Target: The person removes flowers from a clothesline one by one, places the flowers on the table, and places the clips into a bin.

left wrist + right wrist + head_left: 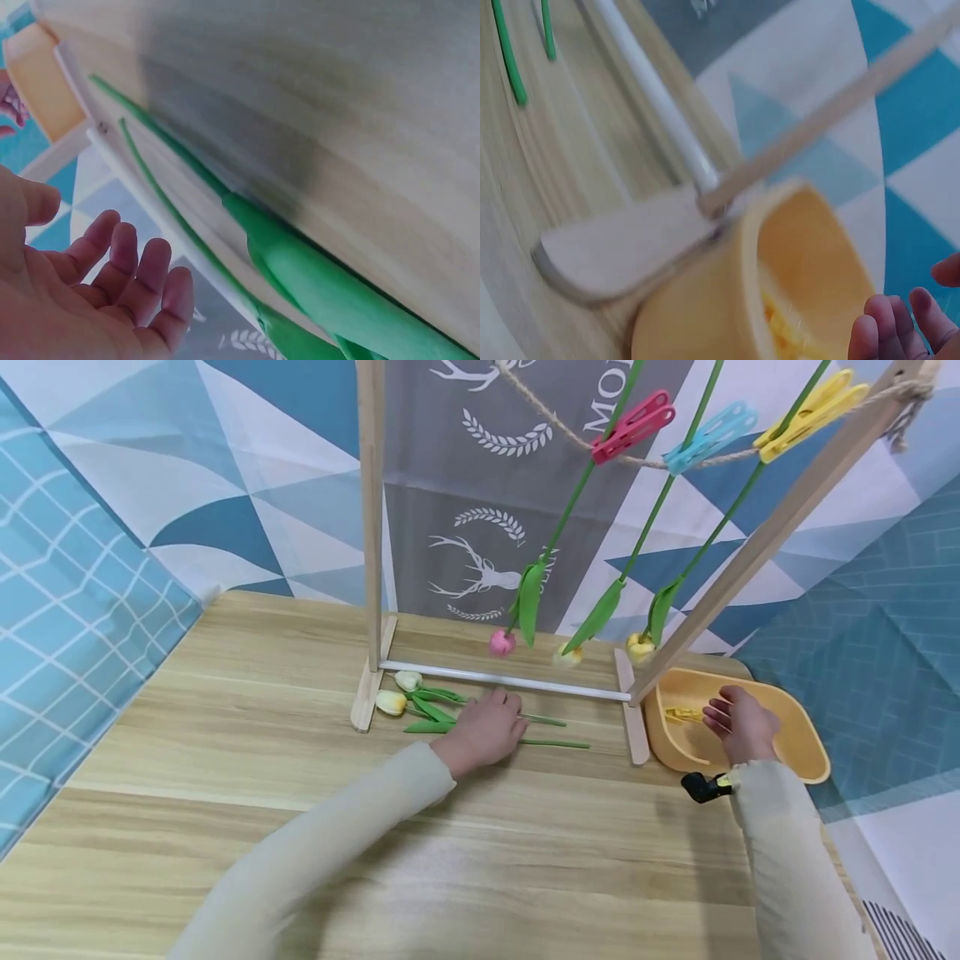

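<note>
My left hand point(486, 727) is over two artificial tulips on the table, its fingers loosely bent and nothing in its grasp in the left wrist view. One tulip has a white bloom point(408, 682), the other a cream-yellow bloom point(391, 702); their green stems point(166, 139) extend to the right. Above a yellow-orange tub point(813, 752) is my right hand point(742, 724), fingers slightly bent and holding nothing. Inside the tub lies a yellow clothespin point(682, 715), blurred in the right wrist view.
A wooden frame point(372, 527) with a white bottom bar point(510, 680) stands behind the hands. From its rope point(551, 417), three tulips hang head down by red point(633, 425), blue point(711, 437) and yellow clothespins point(812, 414). A patterned cloth covers the back.
</note>
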Demonstrator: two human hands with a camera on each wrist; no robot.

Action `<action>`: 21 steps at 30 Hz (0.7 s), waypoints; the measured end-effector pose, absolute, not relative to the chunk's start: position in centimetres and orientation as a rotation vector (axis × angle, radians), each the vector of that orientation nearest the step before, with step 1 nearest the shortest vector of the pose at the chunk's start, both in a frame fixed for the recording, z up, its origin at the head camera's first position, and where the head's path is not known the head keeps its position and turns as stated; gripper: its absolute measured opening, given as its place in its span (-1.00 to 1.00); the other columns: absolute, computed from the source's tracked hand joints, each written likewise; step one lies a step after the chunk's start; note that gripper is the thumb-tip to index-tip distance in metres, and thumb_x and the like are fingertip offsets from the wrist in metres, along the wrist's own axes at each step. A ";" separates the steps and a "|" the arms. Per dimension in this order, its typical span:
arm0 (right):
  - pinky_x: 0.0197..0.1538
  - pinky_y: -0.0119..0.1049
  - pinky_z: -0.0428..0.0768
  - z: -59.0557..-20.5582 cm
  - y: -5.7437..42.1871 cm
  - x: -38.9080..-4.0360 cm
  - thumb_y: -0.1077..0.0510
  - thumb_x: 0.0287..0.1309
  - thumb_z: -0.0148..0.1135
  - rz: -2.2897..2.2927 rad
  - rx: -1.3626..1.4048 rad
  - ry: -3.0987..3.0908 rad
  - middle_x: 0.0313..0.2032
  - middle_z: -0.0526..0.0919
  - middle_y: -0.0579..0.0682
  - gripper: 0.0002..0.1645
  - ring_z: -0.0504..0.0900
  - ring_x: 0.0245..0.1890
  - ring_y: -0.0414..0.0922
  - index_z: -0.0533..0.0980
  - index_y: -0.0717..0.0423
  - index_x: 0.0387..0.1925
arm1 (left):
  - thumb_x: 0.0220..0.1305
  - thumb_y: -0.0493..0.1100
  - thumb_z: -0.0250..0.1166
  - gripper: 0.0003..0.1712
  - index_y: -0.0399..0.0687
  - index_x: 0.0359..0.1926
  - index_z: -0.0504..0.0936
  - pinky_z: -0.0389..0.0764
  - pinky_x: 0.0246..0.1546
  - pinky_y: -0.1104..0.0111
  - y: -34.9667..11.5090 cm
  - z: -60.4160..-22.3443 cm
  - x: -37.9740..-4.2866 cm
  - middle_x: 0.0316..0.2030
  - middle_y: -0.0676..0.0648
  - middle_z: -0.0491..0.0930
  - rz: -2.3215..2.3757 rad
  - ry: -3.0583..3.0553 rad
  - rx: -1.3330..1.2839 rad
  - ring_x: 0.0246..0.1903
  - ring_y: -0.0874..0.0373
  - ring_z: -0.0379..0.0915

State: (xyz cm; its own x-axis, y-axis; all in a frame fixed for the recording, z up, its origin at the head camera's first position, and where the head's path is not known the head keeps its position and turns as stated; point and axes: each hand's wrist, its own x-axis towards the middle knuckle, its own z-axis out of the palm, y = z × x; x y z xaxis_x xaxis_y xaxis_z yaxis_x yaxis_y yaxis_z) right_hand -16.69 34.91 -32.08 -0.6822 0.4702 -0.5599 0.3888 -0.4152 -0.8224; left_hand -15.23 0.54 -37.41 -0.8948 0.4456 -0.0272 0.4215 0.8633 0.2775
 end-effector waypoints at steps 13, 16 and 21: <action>-0.39 -0.41 0.63 -30.0 29.7 -15.5 0.08 0.23 0.15 2.327 -0.864 -1.679 -0.51 0.63 -0.10 -0.85 0.63 -0.55 -0.20 0.52 0.07 -0.38 | 0.43 0.06 -0.09 -0.59 -0.19 -0.11 0.50 0.47 -0.23 0.28 -2.8 -36.0 -15.5 -0.28 -0.08 0.48 0.873 2.935 0.596 -0.29 0.11 0.37; -0.40 -0.41 0.62 -29.8 28.4 -15.3 0.10 0.24 0.12 2.311 -0.802 -1.688 -0.49 0.62 -0.09 -0.84 0.62 -0.55 -0.20 0.52 0.10 -0.38 | 0.42 0.04 -0.07 -0.61 -0.19 -0.15 0.49 0.46 -0.26 0.30 -3.6 -35.5 -15.4 -0.32 -0.07 0.46 1.001 2.929 0.550 -0.32 0.10 0.36; -0.42 -0.42 0.62 -29.5 26.3 -14.8 0.13 0.24 0.13 2.283 -0.646 -1.711 -0.53 0.61 -0.05 -0.81 0.60 -0.61 -0.19 0.52 0.19 -0.37 | 0.41 0.02 -0.07 -0.64 -0.18 -0.18 0.49 0.45 -0.26 0.30 -4.6 -34.7 -15.4 -0.31 -0.07 0.47 1.162 2.931 0.491 -0.30 0.10 0.37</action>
State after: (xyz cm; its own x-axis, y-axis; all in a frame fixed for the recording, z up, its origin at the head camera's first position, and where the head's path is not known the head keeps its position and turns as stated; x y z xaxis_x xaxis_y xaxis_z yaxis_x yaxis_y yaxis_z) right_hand -14.81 26.27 -29.54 -0.8801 0.4233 -0.2150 0.0876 -0.3005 -0.9498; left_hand -15.37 -4.55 -34.72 -0.9515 0.2646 0.1571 0.3004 0.6875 0.6611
